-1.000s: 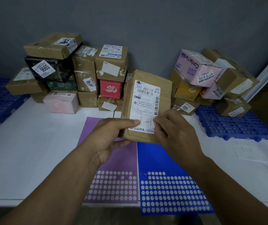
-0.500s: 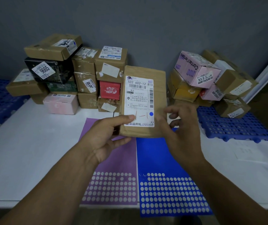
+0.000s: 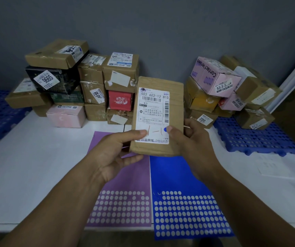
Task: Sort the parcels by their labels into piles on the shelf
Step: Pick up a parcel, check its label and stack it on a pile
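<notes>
Brown parcel [image 3: 158, 116] stands upright, gripped by both hands: left [image 3: 114, 154], right [image 3: 191, 141], thumbs on its label [image 3: 153, 115].

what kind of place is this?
Likely a parcel sorting station: stacked labelled boxes against the wall, a blue plastic pallet, and sticker sheets on a white table.

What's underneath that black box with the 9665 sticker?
A dark green box sits directly beneath the black box, with a brown parcel at its left. The green box's top and whatever lies behind it are covered.
</notes>
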